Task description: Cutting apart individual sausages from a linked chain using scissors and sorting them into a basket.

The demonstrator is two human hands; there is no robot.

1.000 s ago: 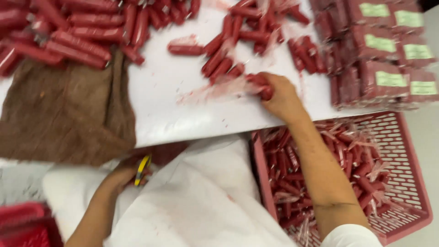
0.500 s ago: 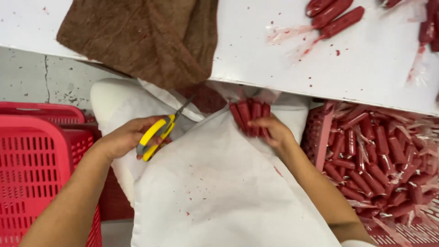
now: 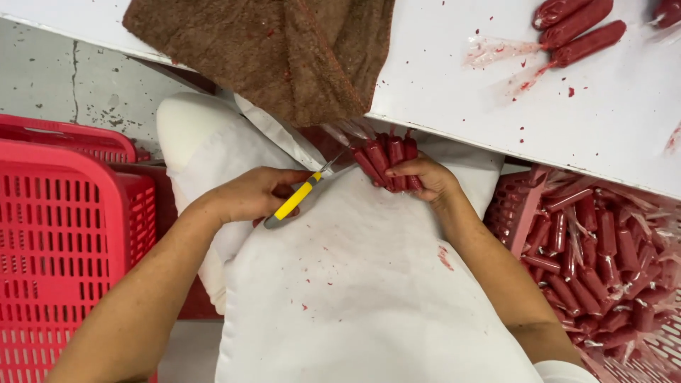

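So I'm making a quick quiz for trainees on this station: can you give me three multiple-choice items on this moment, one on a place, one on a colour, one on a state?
1. Where does the brown towel lie?
A. In the red basket
B. On the white table, hanging over its edge
C. On the floor

2. What colour are the handles of the scissors?
A. Yellow
B. Blue
C. Black

3. What is the right hand doing?
A. Resting open on the table
B. Holding the towel
C. Gripping a bunch of red sausages

Answers: 1 B, the towel drapes off the white table. 2 A, yellow shows in the left hand. 3 C, the fingers close round several sausages held over the lap.
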